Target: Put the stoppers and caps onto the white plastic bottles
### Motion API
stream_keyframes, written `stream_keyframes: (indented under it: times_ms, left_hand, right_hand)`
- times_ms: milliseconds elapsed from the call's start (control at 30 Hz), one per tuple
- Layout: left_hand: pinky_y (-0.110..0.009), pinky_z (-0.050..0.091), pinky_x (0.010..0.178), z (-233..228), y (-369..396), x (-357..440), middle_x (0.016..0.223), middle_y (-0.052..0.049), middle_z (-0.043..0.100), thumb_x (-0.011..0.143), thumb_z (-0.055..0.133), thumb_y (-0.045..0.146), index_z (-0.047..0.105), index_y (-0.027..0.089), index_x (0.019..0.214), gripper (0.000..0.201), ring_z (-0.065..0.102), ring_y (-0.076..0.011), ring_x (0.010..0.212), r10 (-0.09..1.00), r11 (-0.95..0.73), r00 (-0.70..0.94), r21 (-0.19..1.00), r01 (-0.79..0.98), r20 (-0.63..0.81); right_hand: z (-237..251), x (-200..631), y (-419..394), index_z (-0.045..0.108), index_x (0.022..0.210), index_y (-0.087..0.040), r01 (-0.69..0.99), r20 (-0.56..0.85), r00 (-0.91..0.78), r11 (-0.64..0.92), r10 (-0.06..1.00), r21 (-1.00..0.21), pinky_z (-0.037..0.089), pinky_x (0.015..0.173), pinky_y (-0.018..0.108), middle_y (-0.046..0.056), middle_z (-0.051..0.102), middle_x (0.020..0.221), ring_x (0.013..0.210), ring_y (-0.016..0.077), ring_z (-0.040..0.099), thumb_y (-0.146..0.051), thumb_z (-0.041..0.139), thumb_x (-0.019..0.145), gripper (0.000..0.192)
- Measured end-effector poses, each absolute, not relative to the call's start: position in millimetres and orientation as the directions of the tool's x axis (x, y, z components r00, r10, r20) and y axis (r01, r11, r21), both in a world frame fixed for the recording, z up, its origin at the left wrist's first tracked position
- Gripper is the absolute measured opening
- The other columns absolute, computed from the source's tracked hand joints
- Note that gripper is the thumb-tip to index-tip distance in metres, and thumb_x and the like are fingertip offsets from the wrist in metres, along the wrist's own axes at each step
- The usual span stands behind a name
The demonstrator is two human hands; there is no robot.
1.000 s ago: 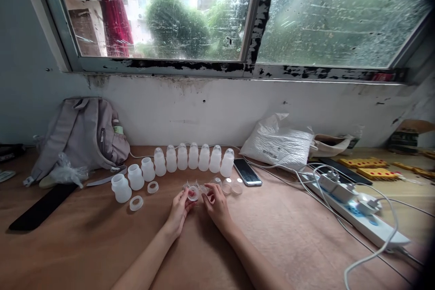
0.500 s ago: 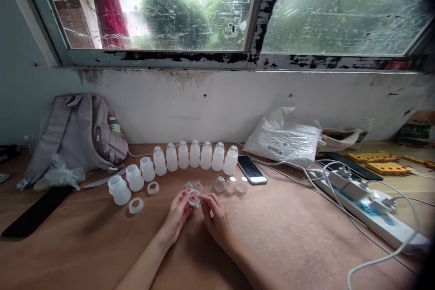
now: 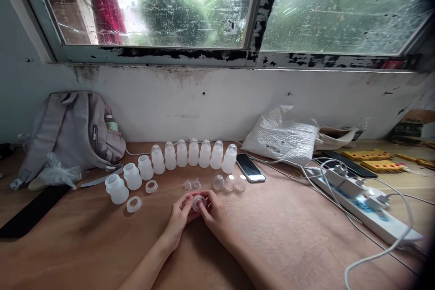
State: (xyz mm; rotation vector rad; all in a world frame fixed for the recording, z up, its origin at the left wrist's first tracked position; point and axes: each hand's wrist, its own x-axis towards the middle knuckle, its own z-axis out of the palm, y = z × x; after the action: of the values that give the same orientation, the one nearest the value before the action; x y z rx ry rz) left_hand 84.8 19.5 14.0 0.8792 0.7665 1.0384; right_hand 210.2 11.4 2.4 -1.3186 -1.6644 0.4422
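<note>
Fingers of both hands (image 3: 197, 215) pinch one small translucent cap (image 3: 198, 202); no writing is legible.

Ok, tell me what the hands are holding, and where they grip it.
Left hand and right hand pinch one small translucent piece by its rim.

- Soft daylight enters through the window (image 3: 217, 4) at 12 o'clock, overexposed near its top
- Wooden table (image 3: 288, 235) evenly lit, with faint shadows beneath the forearms
- Wide-angle bending at the edges; dark vignette at 3 o'clock
- Fine detail slightly soft
</note>
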Motion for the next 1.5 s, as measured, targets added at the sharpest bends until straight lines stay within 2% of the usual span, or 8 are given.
stream_keyframes:
  times_ms: [200,333,467,633,800,1067,1267,1500]
  left_hand:
    - [-0.033,0.048,0.079,10.4,17.5,87.3,0.094,-0.010,0.066,0.066,0.065,0.029,0.056,0.018,0.103,0.039,0.060,-0.0223,0.091,0.923,0.222,0.373,0.921,-0.320,-0.093]
    - [-0.030,0.050,0.073,2.7,16.6,87.3,0.095,-0.009,0.065,0.066,0.059,0.015,0.055,0.018,0.099,0.033,0.061,-0.0216,0.087,0.935,0.108,0.355,0.971,-0.213,-0.026]
    - [-0.028,0.049,0.072,-1.0,13.1,87.2,0.092,-0.006,0.066,0.062,0.051,0.005,0.053,0.020,0.101,0.043,0.062,-0.0200,0.084,0.933,0.009,0.356,0.990,-0.140,0.041]
    - [-0.028,0.050,0.068,0.7,8.2,87.2,0.090,-0.005,0.066,0.061,0.048,0.006,0.053,0.021,0.102,0.045,0.063,-0.0197,0.078,0.929,-0.049,0.358,0.991,-0.125,0.091]
    - [-0.025,0.049,0.059,2.2,6.7,85.2,0.086,-0.004,0.067,0.062,0.047,0.007,0.053,0.021,0.105,0.045,0.062,-0.0169,0.065,0.929,-0.115,0.351,0.993,-0.015,0.113]
    - [-0.023,0.047,0.061,7.0,1.7,85.6,0.079,-0.001,0.066,0.063,0.051,0.012,0.051,0.020,0.106,0.044,0.061,-0.0155,0.068,0.920,-0.180,0.369,0.979,0.095,0.134]
    - [-0.021,0.044,0.046,4.3,7.3,90.4,0.084,-0.005,0.064,0.078,0.043,0.032,0.047,0.020,0.109,0.033,0.061,-0.0150,0.061,0.938,-0.019,0.346,0.999,0.042,0.003]
    - [-0.020,0.043,0.046,0.9,16.3,90.4,0.081,-0.005,0.063,0.076,0.049,0.044,0.036,0.020,0.115,0.047,0.060,-0.0143,0.062,0.964,0.137,0.250,0.977,-0.164,-0.093]
  right_hand:
    - [0.0,212.0,14.9,0.048,0.071,-0.019,0.531,0.366,0.102,0.261,0.925,-0.806,0.040,0.054,0.024,-0.001,0.053,0.066,0.058,0.0132,0.049,-0.016,0.047,0.070,0.004]
    - [-4.0,212.3,16.2,0.044,0.067,-0.020,0.464,0.288,0.111,0.207,0.951,-0.861,0.038,0.052,0.023,-0.003,0.051,0.062,0.057,0.0128,0.047,-0.016,0.047,0.067,0.005]
    - [-8.7,212.5,17.0,0.043,0.067,-0.020,0.457,0.269,0.125,0.185,0.955,-0.870,0.036,0.052,0.023,-0.004,0.049,0.062,0.057,0.0125,0.046,-0.014,0.047,0.066,0.007]
    - [-9.9,212.9,16.3,0.041,0.067,-0.020,0.468,0.276,0.117,0.192,0.954,-0.863,0.035,0.053,0.023,-0.004,0.048,0.062,0.057,0.0122,0.046,-0.015,0.047,0.067,0.008]
    - [-6.5,212.7,17.3,0.039,0.066,-0.020,0.483,0.253,0.105,0.173,0.962,-0.858,0.034,0.051,0.022,-0.005,0.046,0.060,0.055,0.0114,0.044,-0.013,0.046,0.066,0.010]
    - [-9.8,214.9,22.0,0.033,0.070,-0.022,0.402,0.267,0.067,0.219,0.961,-0.889,0.031,0.046,0.019,-0.008,0.040,0.058,0.050,0.0090,0.038,-0.008,0.041,0.061,0.018]
    - [-11.8,219.5,26.0,0.035,0.068,-0.021,0.431,0.313,0.071,0.254,0.947,-0.866,0.031,0.048,0.020,-0.006,0.040,0.059,0.052,0.0096,0.038,-0.011,0.043,0.064,0.014]
    - [-5.6,216.4,20.3,0.038,0.069,-0.020,0.461,0.323,0.084,0.250,0.943,-0.852,0.033,0.049,0.021,-0.004,0.044,0.061,0.053,0.0104,0.040,-0.020,0.047,0.071,0.010]
